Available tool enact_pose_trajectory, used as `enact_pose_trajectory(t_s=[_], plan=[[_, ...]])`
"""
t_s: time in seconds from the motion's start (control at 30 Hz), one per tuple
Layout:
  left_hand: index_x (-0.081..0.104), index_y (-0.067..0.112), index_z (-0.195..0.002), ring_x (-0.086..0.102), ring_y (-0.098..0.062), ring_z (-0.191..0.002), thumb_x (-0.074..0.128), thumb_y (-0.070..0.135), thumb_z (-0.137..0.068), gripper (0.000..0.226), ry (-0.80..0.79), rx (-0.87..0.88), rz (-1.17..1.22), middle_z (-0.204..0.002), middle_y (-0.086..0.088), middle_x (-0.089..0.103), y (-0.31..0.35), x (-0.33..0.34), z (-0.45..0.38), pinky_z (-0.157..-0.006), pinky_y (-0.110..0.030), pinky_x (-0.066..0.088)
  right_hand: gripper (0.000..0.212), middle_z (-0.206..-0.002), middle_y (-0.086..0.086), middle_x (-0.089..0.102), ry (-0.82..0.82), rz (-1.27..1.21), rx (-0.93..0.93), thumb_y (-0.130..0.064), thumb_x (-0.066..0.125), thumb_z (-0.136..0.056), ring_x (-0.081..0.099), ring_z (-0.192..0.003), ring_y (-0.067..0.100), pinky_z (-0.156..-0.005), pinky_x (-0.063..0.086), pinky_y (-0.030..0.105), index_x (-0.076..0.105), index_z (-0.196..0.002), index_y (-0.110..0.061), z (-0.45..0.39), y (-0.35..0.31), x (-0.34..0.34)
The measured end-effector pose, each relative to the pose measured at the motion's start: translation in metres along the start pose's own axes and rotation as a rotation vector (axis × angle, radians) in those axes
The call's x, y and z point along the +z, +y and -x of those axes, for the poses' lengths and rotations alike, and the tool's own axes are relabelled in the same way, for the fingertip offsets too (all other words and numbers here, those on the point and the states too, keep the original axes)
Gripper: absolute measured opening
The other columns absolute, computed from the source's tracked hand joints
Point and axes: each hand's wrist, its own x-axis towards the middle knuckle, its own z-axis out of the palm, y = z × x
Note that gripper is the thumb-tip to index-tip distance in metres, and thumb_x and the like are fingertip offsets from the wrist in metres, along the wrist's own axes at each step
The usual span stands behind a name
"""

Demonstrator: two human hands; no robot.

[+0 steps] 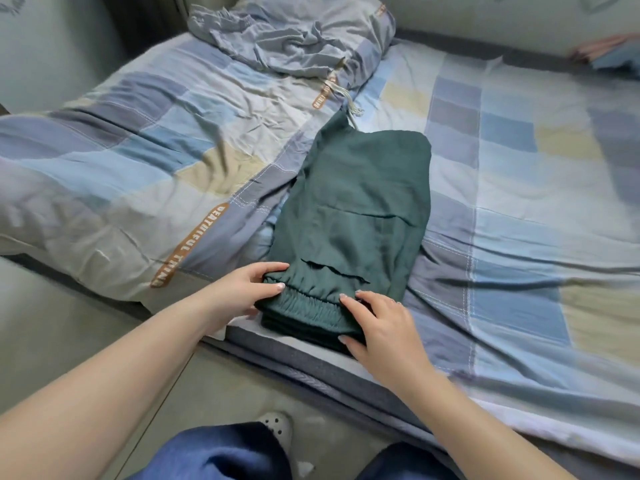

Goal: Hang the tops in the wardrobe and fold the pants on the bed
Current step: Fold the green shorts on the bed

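Dark green pants (360,216) lie folded lengthwise on the bed (519,209), their elastic waistband at the near edge. My left hand (242,292) grips the left end of the waistband, fingers curled over the top and thumb below. At the right end of the waistband my right hand (377,323) holds the layered fabric with fingers spread over it. A second pair of pants, light grey-blue with a drawstring (277,39), lies crumpled at the far end of the bed.
A patchwork duvet (121,174) in blue, grey and beige is bunched on the bed's left part. Pink and blue fabric (609,53) shows at the far right. Grey floor (62,334) lies to the left; my legs and a white clog (277,427) are below.
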Motion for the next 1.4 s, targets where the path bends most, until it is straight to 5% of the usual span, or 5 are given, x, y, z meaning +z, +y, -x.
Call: enact_pose_trajectory(t_s=[0.27, 0.47, 0.83, 1.03, 1.4], plan=[[0.067, 0.028, -0.110, 0.048, -0.009, -0.062, 0.067, 0.025, -0.088, 0.023, 0.113, 0.148, -0.376, -0.071, 0.001, 0.058, 0.000, 0.012, 0.001, -0.059, -0.019, 0.038, 0.048, -0.083, -0.002, 0.066, 0.223, 0.043, -0.075, -0.009, 0.078, -0.058, 0.064, -0.076, 0.024, -0.052, 0.050, 0.027, 0.073, -0.105, -0.022, 0.013, 0.008, -0.027], [0.051, 0.039, -0.128, 0.059, 0.002, -0.082, 0.062, 0.038, -0.089, 0.041, 0.062, 0.189, -0.639, -0.106, 0.004, 0.058, -0.023, 0.002, 0.008, -0.072, -0.015, 0.044, 0.071, -0.148, 0.002, 0.039, -0.080, 0.066, -0.259, -0.045, 0.062, -0.082, 0.035, -0.138, 0.020, -0.111, 0.030, 0.033, 0.036, -0.145, -0.023, 0.046, 0.040, -0.004], [0.057, 0.019, -0.132, 0.051, -0.021, -0.129, 0.040, 0.006, -0.083, 0.054, -0.098, 1.082, -1.735, -0.137, -0.006, 0.056, -0.016, 0.006, -0.009, -0.105, -0.047, 0.041, 0.085, -0.143, 0.003, 0.048, 0.030, 0.248, -0.460, -0.005, 0.073, -0.061, 0.041, -0.135, 0.023, -0.106, 0.036, 0.053, 0.045, -0.140, -0.017, 0.023, 0.061, 0.000], [0.017, 0.024, -0.152, 0.027, -0.018, -0.143, 0.054, 0.012, -0.082, 0.080, -0.321, 0.766, -1.674, -0.158, 0.000, 0.023, -0.023, 0.001, -0.018, -0.118, -0.026, 0.010, 0.057, -0.113, -0.002, 0.070, 0.112, 0.052, -0.462, -0.003, 0.073, -0.064, 0.068, -0.101, 0.015, -0.082, 0.056, 0.028, 0.066, -0.119, -0.015, 0.024, 0.059, -0.002], [0.059, 0.033, -0.116, 0.063, -0.006, -0.081, 0.061, 0.026, -0.074, 0.042, -0.405, 0.863, -1.012, -0.092, 0.010, 0.069, -0.031, 0.026, 0.070, -0.068, -0.017, 0.046, 0.044, -0.089, -0.011, 0.068, -0.135, -0.228, -0.313, -0.036, 0.058, -0.070, 0.063, -0.077, 0.010, -0.062, 0.045, 0.022, 0.045, -0.112, -0.039, 0.098, 0.033, -0.028]])
